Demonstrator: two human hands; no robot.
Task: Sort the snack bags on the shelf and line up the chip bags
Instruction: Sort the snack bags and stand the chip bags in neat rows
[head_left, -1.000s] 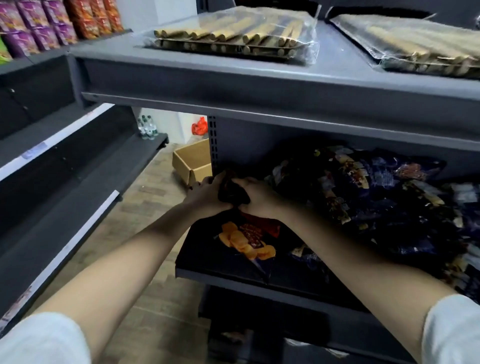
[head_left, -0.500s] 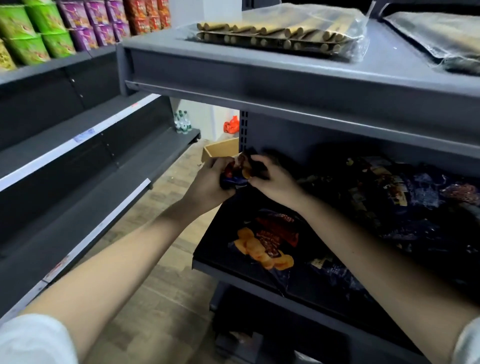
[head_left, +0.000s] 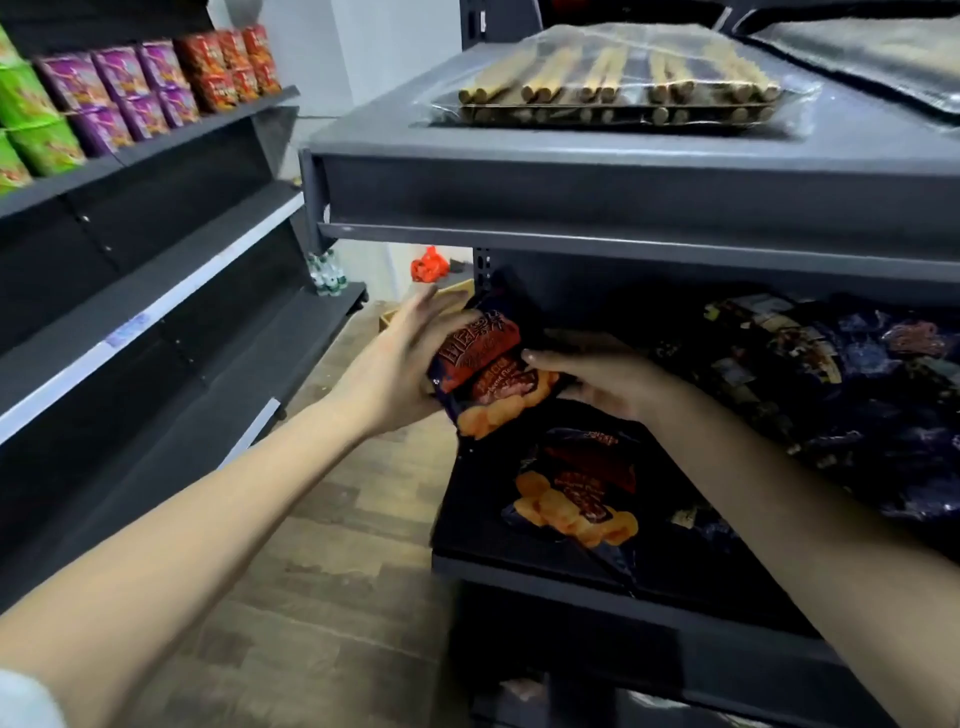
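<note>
While both hands meet above the left end of the dark grey metal shelf (head_left: 467, 525), a dark purple chip bag (head_left: 485, 374) with a red label and printed orange chips sits slightly tilted between them, clear of the shelf surface. The left hand (head_left: 400, 369) lies against the bag's left side with its fingers stretched out fairly straight, though they are blurred. The right hand (head_left: 602, 382) grips the bag's right edge, thumb on the front and fingers curled behind. Just below, a second chip bag (head_left: 576, 493) of the same print lies flat near the shelf's front left corner. A heap of dark snack bags (head_left: 841, 395) fills the shelf's right part.
</note>
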